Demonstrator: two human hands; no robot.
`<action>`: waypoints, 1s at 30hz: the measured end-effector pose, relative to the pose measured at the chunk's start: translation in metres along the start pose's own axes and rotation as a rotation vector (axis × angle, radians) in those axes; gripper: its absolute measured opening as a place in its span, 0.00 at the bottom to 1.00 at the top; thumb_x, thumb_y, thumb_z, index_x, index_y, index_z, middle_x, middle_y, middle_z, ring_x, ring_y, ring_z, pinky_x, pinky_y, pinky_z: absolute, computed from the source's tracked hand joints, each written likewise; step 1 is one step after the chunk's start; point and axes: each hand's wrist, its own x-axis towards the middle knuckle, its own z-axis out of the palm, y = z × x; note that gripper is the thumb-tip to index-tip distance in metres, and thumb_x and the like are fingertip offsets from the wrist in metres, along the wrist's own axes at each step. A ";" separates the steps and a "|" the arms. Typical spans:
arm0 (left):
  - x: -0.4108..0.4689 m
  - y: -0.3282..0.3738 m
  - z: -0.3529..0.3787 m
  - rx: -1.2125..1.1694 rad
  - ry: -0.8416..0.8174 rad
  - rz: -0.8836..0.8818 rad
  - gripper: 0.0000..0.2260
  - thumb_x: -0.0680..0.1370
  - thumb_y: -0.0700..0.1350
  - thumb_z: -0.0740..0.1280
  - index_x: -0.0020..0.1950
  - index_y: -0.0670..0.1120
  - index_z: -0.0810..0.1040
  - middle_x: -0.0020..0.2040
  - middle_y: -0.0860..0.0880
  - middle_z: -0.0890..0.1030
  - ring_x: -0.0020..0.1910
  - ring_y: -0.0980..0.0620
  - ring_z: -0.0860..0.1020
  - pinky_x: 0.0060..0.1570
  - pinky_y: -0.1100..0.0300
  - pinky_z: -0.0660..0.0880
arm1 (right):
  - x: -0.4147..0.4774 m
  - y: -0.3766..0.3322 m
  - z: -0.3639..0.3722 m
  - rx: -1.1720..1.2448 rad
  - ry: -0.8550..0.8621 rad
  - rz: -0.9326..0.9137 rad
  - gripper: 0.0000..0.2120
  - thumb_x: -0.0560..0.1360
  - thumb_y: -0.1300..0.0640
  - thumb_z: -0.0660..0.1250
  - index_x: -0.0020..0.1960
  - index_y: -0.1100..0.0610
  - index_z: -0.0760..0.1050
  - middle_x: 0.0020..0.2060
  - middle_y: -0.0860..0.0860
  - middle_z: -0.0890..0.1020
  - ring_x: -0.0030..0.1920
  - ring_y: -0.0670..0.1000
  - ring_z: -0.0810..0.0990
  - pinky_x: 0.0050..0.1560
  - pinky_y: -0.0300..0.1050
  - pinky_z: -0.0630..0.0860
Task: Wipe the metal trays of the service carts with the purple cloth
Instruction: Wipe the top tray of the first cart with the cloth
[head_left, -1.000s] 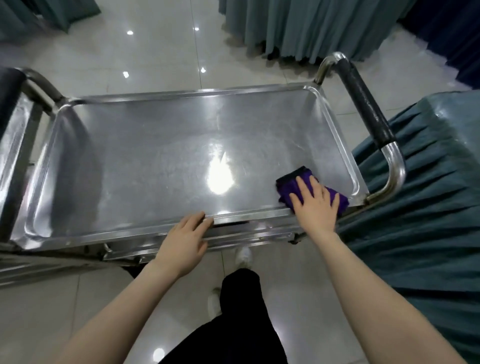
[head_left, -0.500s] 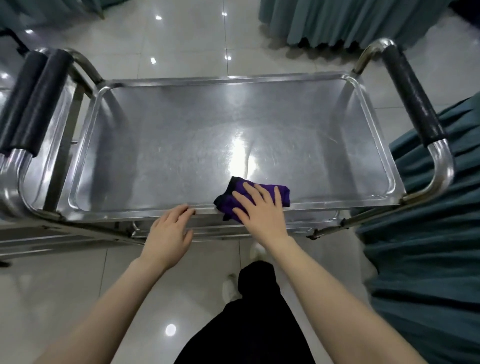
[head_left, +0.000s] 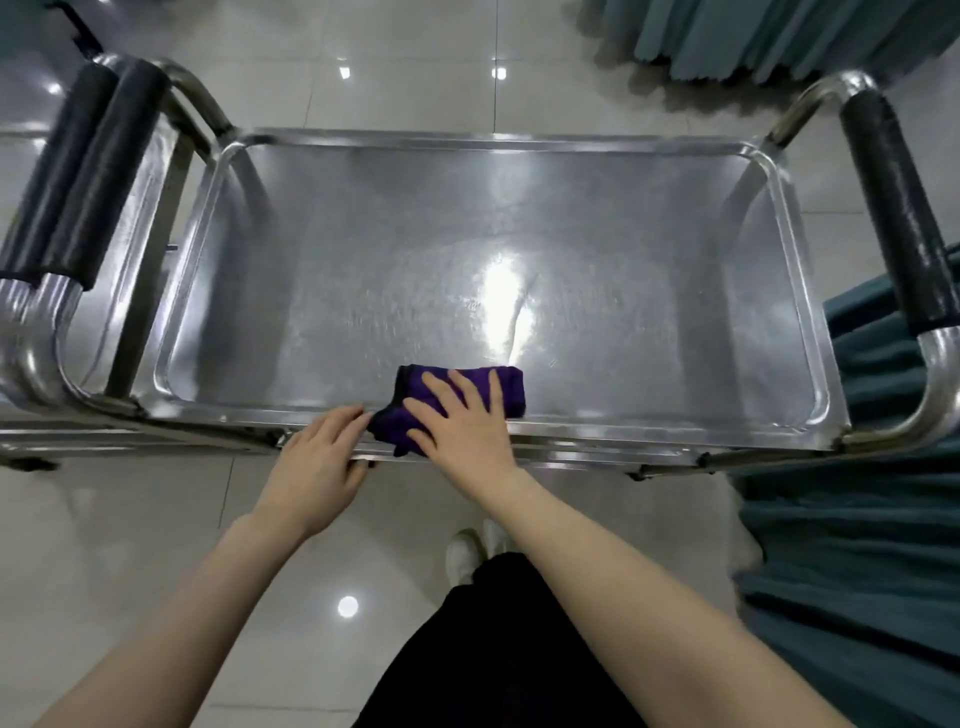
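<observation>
My right hand (head_left: 462, 428) lies flat, fingers straight and spread, on the purple cloth (head_left: 511, 389). It presses the cloth onto the near edge of the metal tray (head_left: 519, 234), a little left of the middle. My left hand (head_left: 317, 467) holds the near rim just beside the cloth (fingers on top, thumb underneath, I think). A black handle (head_left: 898, 218) stands at the right end, and teal fabric (head_left: 857, 545) hangs near it.

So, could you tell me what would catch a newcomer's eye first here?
The purple cloth stands out, pressed flat under the right hand at the near edge of the shiny metal tray, with a bright glare just beyond it. The left hand holds the tray's near rim beside it, and black handles flank the tray.
</observation>
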 end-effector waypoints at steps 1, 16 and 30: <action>0.004 -0.009 -0.007 0.018 -0.019 -0.045 0.24 0.75 0.44 0.69 0.71 0.44 0.70 0.70 0.44 0.71 0.68 0.41 0.70 0.64 0.45 0.70 | 0.009 -0.002 0.000 0.006 -0.031 -0.042 0.20 0.80 0.41 0.55 0.70 0.43 0.70 0.75 0.48 0.64 0.75 0.56 0.58 0.72 0.64 0.37; -0.028 -0.071 -0.013 -0.041 0.057 -0.079 0.26 0.77 0.42 0.65 0.75 0.45 0.65 0.77 0.47 0.61 0.75 0.47 0.60 0.73 0.51 0.58 | -0.007 0.006 0.007 -0.139 0.126 -0.056 0.20 0.77 0.41 0.59 0.64 0.45 0.77 0.68 0.52 0.75 0.67 0.59 0.72 0.69 0.69 0.58; -0.021 -0.191 -0.070 -0.100 0.188 0.041 0.22 0.75 0.37 0.66 0.69 0.40 0.71 0.67 0.43 0.73 0.65 0.42 0.72 0.65 0.48 0.68 | 0.021 -0.052 0.018 -0.042 0.074 0.037 0.24 0.79 0.38 0.51 0.66 0.45 0.75 0.70 0.49 0.72 0.70 0.55 0.70 0.72 0.63 0.53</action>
